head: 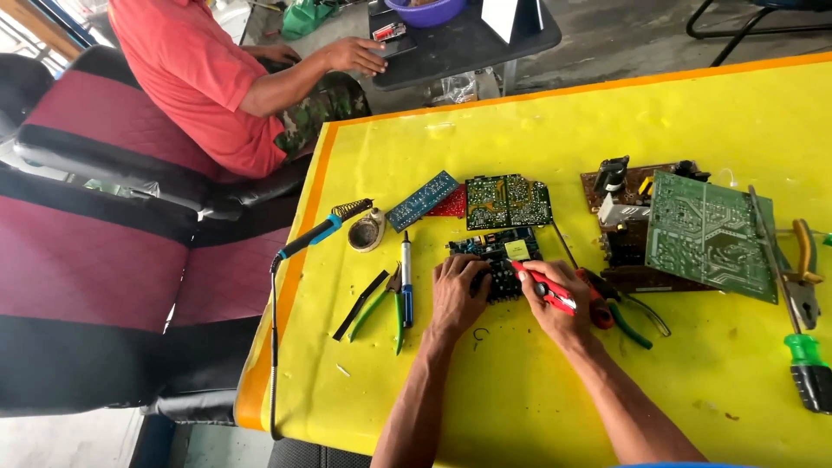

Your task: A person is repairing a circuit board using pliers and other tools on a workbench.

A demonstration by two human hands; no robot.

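Yellow table covering (537, 381) is carrying the work. The left hand (457, 293) is pressing down on a dark circuit board (498, 260) at table centre, fingers curled over its near edge. The right hand (559, 299) — closed around a red-handled tool (544, 289) — is working at the board's 4 o'clock corner. Risk: the tool tip slipping toward the left fingers — likely if the board shifts.

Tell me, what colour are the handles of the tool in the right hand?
Red handles, seen in the head view.
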